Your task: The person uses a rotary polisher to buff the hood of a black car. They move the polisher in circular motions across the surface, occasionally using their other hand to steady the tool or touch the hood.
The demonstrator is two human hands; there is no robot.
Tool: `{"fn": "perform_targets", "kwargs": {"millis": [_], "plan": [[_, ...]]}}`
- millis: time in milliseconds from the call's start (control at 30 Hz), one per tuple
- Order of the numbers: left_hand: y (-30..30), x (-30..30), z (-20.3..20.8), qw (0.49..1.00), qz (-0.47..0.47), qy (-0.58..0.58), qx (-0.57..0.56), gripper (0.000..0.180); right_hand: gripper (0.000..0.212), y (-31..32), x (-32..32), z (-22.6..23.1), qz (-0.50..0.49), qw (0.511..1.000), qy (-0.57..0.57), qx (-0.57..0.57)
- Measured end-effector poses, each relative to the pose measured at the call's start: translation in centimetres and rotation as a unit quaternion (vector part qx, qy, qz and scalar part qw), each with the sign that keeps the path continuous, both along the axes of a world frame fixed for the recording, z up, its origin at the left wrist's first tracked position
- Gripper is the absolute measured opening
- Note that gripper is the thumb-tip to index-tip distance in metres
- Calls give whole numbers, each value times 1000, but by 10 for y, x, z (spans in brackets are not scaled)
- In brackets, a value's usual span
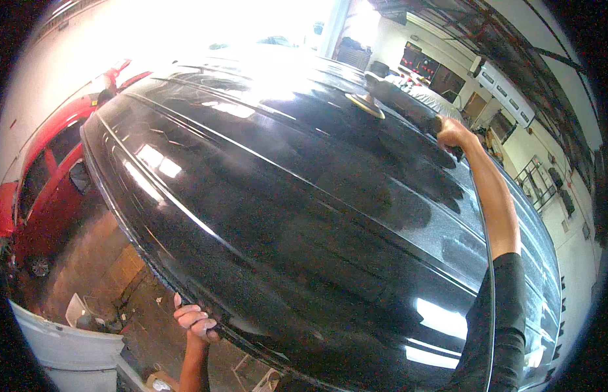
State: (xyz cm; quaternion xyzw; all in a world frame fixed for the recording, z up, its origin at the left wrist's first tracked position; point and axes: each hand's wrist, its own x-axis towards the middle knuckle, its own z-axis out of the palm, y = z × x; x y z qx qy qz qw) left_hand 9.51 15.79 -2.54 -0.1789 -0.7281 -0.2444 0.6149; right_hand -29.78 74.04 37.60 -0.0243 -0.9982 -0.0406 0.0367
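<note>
A long black vehicle roof (265, 189) with raised ribs fills the middle of the view. Out to the far right, my right hand (456, 133) is wrapped round the rear of a dark power polisher (408, 106). Its round, yellowish-edged pad (365, 105) is down at the roof's surface, slightly tilted. From that hand a thin cord (491, 294) hangs along my right arm. My left hand (196, 320) curls its fingers over the roof's near left edge. Whitish haze (471, 251) covers panels on the right, while the left part looks glossy and reflects lights.
A red car (52, 153) with an open door stands on the floor at left. At lower left are white panels (68, 346). Shelving, a wall unit (503, 91) and a metal rack (539, 183) line the right wall. Glare washes out the far end.
</note>
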Motion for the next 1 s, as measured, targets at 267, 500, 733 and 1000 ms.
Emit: {"fn": "perform_targets", "kwargs": {"millis": [267, 500, 733, 1000], "plan": [[1, 24, 5, 998, 35, -35, -45, 13, 71, -166, -84, -8, 96, 995, 23, 26], [7, 52, 30, 981, 21, -180, -67, 27, 64, -231, -146, -19, 74, 997, 29, -8], [-28, 99, 60, 908, -60, -375, -178, 19, 56, -266, -162, -13, 57, 997, 3, -58], [18, 49, 61, 988, -44, -144, -30, 11, 51, -272, -163, -3, 20, 990, -55, -125]]}}
